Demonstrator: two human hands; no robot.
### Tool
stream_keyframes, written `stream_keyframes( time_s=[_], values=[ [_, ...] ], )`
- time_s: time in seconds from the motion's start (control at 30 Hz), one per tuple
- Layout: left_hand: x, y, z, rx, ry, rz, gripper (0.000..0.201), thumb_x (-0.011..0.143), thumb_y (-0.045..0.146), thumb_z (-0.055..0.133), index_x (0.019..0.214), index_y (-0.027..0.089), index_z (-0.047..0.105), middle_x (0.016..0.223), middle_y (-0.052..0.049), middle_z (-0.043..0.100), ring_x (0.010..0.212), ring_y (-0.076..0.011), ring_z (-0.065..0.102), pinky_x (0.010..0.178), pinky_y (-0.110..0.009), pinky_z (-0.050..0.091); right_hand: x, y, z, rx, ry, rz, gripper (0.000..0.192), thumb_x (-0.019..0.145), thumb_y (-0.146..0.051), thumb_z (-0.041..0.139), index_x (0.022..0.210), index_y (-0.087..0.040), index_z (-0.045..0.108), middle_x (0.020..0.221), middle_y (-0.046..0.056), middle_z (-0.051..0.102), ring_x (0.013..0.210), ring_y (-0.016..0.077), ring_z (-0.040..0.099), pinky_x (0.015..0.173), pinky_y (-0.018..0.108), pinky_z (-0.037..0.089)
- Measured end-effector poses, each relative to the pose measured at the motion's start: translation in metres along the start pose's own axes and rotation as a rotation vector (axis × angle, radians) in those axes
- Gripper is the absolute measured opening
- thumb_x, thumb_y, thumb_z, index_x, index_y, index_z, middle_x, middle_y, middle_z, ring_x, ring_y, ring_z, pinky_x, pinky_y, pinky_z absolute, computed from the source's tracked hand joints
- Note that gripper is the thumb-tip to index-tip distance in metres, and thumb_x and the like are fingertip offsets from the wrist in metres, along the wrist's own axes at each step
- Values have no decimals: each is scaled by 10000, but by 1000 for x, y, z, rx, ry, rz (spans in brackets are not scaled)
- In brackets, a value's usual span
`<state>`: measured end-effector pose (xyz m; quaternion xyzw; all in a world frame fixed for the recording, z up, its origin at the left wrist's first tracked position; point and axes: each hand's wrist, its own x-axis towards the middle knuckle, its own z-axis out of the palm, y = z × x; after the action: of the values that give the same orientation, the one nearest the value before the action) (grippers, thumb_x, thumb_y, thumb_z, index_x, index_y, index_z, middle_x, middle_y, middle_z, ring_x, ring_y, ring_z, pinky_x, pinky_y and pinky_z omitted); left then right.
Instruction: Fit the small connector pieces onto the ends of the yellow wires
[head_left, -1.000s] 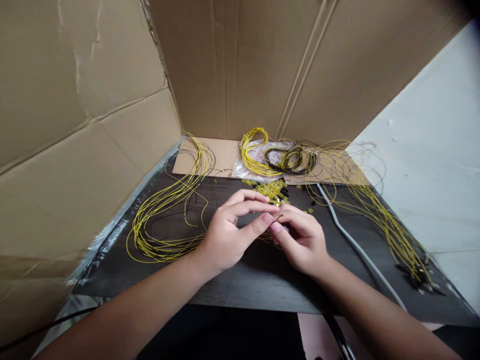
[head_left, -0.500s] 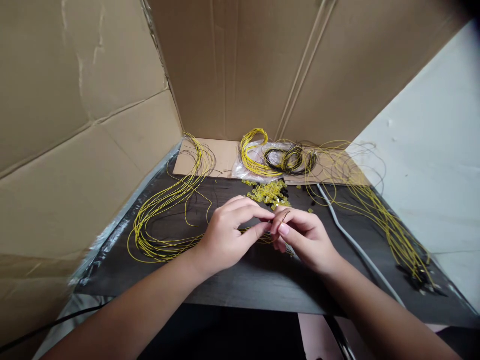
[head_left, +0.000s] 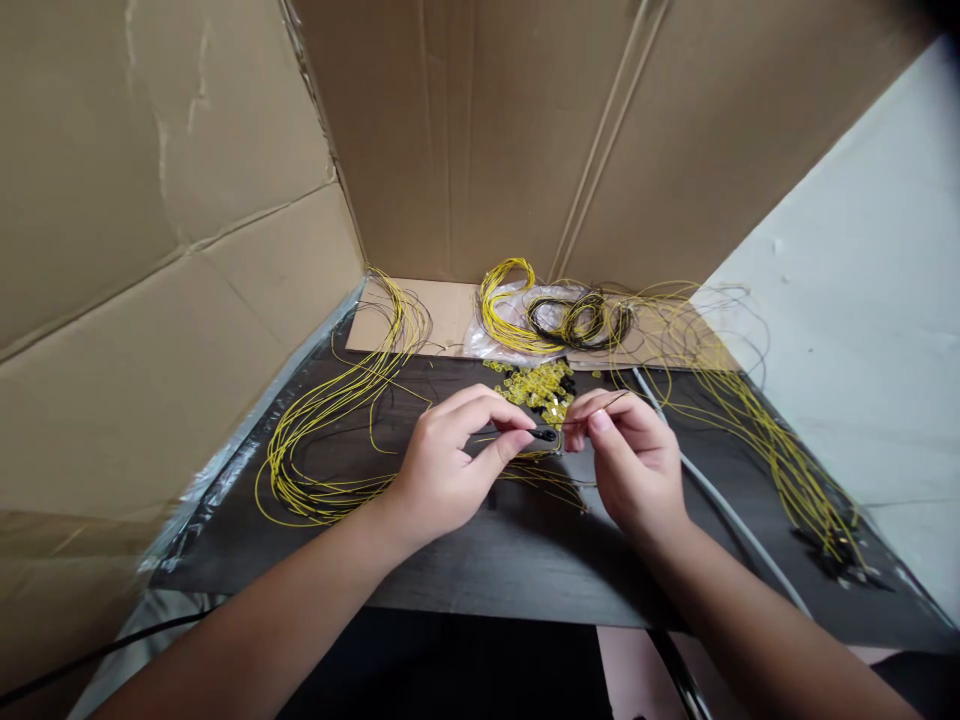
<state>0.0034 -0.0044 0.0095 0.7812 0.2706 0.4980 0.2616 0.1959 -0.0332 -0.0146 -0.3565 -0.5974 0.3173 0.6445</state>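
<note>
My left hand (head_left: 457, 455) pinches a small black connector piece (head_left: 544, 435) between thumb and forefinger, its end poking out to the right. A thin dark wire (head_left: 574, 422) runs from that piece to my right hand (head_left: 630, 450), whose thumb and forefinger are closed on it. The wire's tip sticks out above the right fingers. Beneath the hands lie the ends of a long yellow and black wire bundle (head_left: 322, 500), which curves round on the left of the dark table. Just behind the hands is a pile of small yellow clear pieces (head_left: 540, 385), with black ones among them.
Coiled yellow wire (head_left: 495, 320) and a black coil (head_left: 585, 320) rest on a plastic bag over a cardboard strip (head_left: 442, 305). Another yellow bundle (head_left: 787, 460) with black ends lies right. A grey cable (head_left: 720, 500) crosses the table (head_left: 480, 570). Cardboard walls (head_left: 247, 270) stand left and behind.
My right hand has moved right and slightly up, away from my left, with the wire drawn out between them. The black connector piece now shows at the left fingertips.
</note>
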Motion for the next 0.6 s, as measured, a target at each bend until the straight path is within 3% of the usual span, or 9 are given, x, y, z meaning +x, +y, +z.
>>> stream_keyframes(
  time_s=[0.13, 0.23, 0.6],
  values=[
    [0, 0, 1, 80, 58, 11, 37, 870, 198, 697, 904, 187, 690, 860, -25, 688, 863, -151, 617, 821, -319, 500, 0, -10, 0, -279, -62, -122, 83, 921, -156, 587, 854, -182, 629, 869, 59, 638, 820, 164, 614, 740, 333, 515],
    [-1, 0, 2, 82, 61, -1, 33, 869, 211, 701, 891, 188, 692, 850, -24, 689, 886, -161, 604, 847, -337, 485, -1, -15, 2, -413, -108, -209, 103, 872, -96, 621, 899, -190, 654, 870, 54, 638, 808, 165, 619, 732, 329, 514],
    [-5, 2, 12, 105, -23, 32, 57, 902, 223, 639, 888, 172, 659, 867, -52, 681, 876, -179, 590, 812, -350, 502, -3, -16, 5, -451, -88, -270, 185, 873, -102, 635, 1003, -212, 707, 891, 59, 699, 777, 162, 654, 667, 306, 544]
  ],
)
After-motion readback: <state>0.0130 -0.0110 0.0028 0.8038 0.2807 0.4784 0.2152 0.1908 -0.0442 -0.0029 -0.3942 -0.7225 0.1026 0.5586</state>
